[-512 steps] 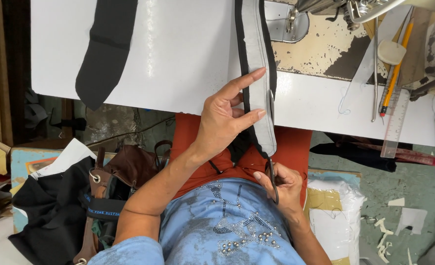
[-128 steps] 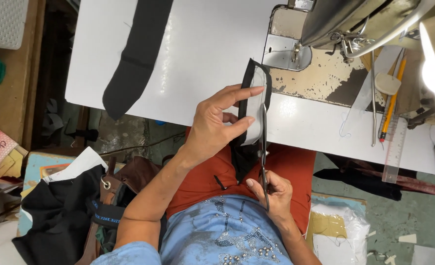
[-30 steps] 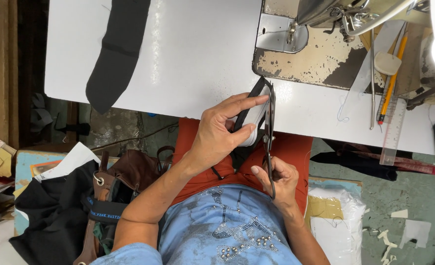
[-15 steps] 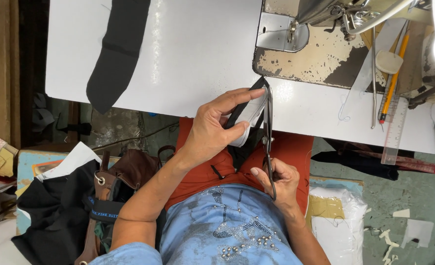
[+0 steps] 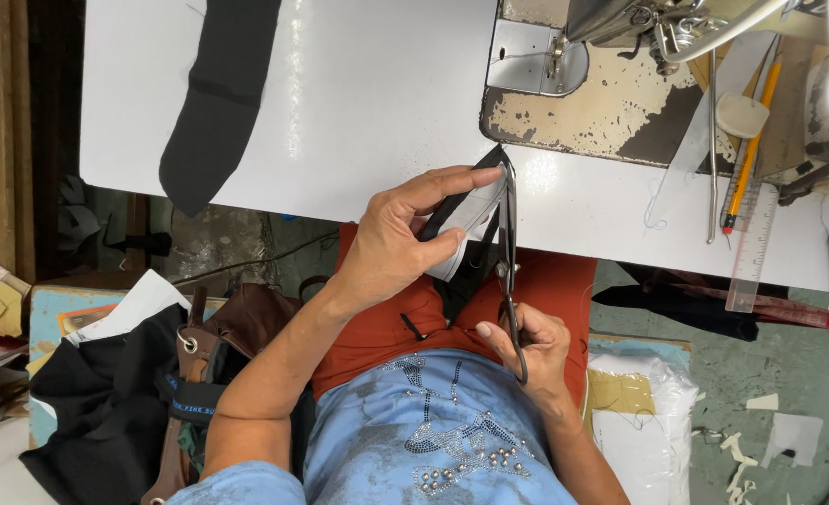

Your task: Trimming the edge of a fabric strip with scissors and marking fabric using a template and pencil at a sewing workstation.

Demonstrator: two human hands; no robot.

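Note:
My left hand [image 5: 398,238] grips a small black fabric piece with a white lining [image 5: 471,213], held up at the front edge of the white sewing table [image 5: 358,103]. My right hand [image 5: 527,341] holds black scissors [image 5: 508,252] by the handle above my lap. The blades point up along the right edge of the fabric piece. A loose black end of the fabric hangs down over my orange trousers [image 5: 452,290].
A sewing machine [image 5: 658,23] stands at the table's back right on a worn plate. A long black fabric strip [image 5: 223,103] lies at the table's left. Pencil [image 5: 749,150], ruler [image 5: 747,252] and tweezers lie at the right. Bags and black cloth [image 5: 106,411] sit on the floor at left.
Over the last second the fabric piece has shifted slightly in my left hand, and the scissors stay along its right edge. Earlier the strip hung longer from the table.

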